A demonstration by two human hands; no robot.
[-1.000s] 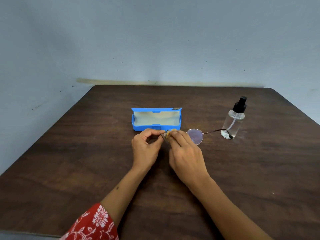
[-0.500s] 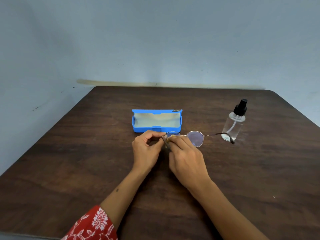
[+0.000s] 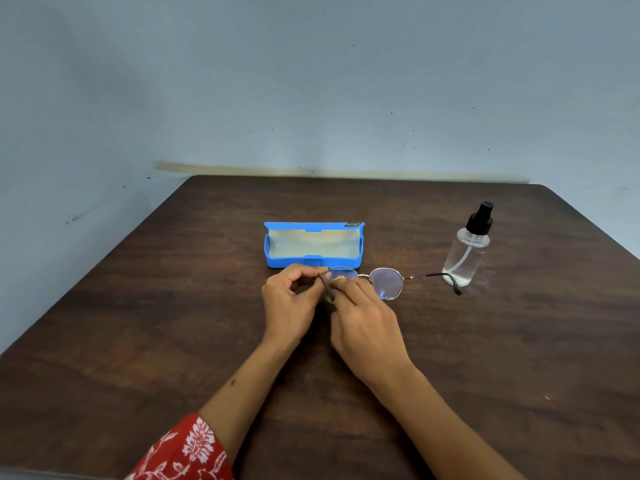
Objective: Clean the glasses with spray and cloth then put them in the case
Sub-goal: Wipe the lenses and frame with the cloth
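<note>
Thin metal-rimmed glasses (image 3: 388,283) are held just above the brown table (image 3: 138,323), in front of the open blue case (image 3: 313,265). My left hand (image 3: 289,299) pinches the left hinge and folded temple. Pressed against the left lens is a small yellow cloth (image 3: 340,278), gripped by the fingers of my right hand (image 3: 367,320); most of the cloth is hidden by them. The right temple stretches out toward the clear spray bottle (image 3: 467,254) with a black pump, standing at the right.
The case has a pale lining and its lid stands up at the back. A pale blue wall rises behind the table's far edge. A red patterned sleeve (image 3: 187,452) shows at the bottom left.
The glasses have dropped slightly and the left lens now shows above my right fingers, which have slid back along it with the cloth. My left hand holds steady.
</note>
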